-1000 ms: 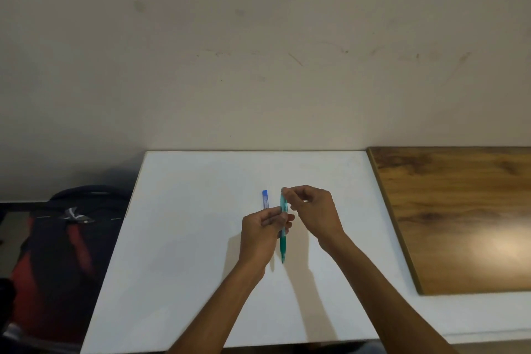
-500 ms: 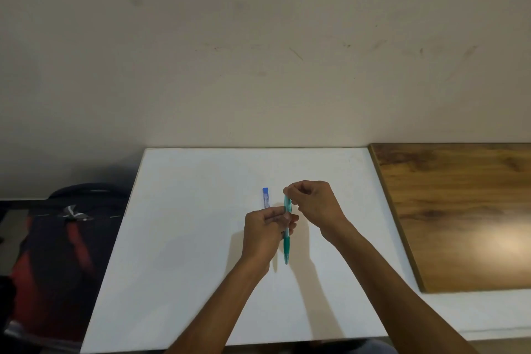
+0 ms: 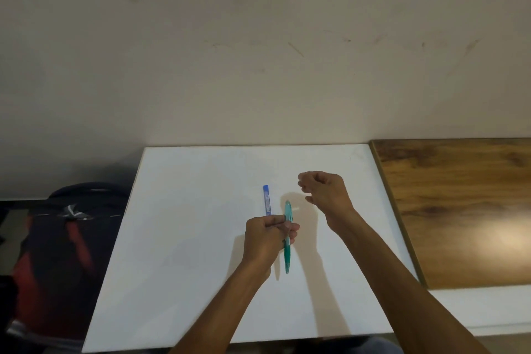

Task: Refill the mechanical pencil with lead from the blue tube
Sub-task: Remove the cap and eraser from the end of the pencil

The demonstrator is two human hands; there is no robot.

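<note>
Teal mechanical pencil (image 3: 287,241) stands near upright in our left hand (image 3: 265,238), pinched at mid-barrel, tip down above the white board (image 3: 184,238). Blue lead tube (image 3: 267,200) lies flat on the board just behind that hand. Our right hand (image 3: 324,192) hovers right of the pencil top, fingers loosely curled; we cannot tell if it holds anything. Wooden panel (image 3: 459,210) at right.

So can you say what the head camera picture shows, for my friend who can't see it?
A left hand grips a green mechanical pencil above a white table, while the right hand hovers beside it, fingers loosely curled. A blue lead tube lies on the table.
</note>
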